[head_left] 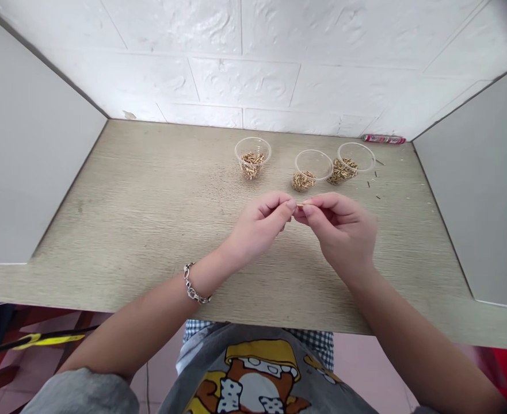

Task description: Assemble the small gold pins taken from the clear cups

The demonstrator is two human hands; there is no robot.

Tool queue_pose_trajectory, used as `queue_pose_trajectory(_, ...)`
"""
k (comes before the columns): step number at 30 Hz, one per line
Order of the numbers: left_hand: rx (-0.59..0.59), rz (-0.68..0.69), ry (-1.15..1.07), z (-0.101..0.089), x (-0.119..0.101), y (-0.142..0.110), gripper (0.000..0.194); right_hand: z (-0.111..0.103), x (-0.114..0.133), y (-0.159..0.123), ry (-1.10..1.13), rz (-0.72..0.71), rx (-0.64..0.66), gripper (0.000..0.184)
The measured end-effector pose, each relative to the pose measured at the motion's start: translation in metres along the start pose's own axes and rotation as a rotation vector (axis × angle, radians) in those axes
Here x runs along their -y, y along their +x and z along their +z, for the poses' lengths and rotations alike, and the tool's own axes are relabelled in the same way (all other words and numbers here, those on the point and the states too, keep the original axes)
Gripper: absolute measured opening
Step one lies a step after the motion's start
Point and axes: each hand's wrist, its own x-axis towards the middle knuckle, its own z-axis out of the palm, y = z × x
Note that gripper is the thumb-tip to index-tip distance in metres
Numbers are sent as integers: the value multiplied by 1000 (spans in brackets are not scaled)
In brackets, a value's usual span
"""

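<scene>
My left hand (pixel 259 225) and my right hand (pixel 339 227) meet above the middle of the wooden table (pixel 149 218). Both are closed in a pinch. Their fingertips touch around a tiny brass-coloured piece (pixel 304 203), too small to make out well. Three clear plastic cups stand behind the hands: a left cup (pixel 252 156), a middle cup (pixel 312 168) and a right cup (pixel 355 160). Each holds several small brass-coloured pins. A silver bracelet (pixel 193 284) is on my left wrist.
White partition walls stand at left (pixel 24 161) and right (pixel 477 190), with a white brick-pattern wall behind. A red-and-white tube (pixel 383 139) lies at the back right corner. A few loose dark pins (pixel 376 187) lie right of the cups.
</scene>
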Motion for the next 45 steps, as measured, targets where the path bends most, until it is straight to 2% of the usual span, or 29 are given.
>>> queue_pose_trajectory(24, -21, -18, 14, 0, 5, 1, 23, 1, -4, 0, 8, 39, 11, 5)
queue_pose_trajectory(34, -30, 17, 25, -1, 6, 1, 24, 2, -8, -1, -58, -9, 6, 7)
queue_pose_trajectory(40, -59, -41, -110, 3, 4, 0, 21, 2, -2, -1, -168, -124, -43, 5)
queue_pose_trajectory(45, -160, -186, -400, 5, 1, 0, 16, -2, -1, 5, -423, -374, -86, 8)
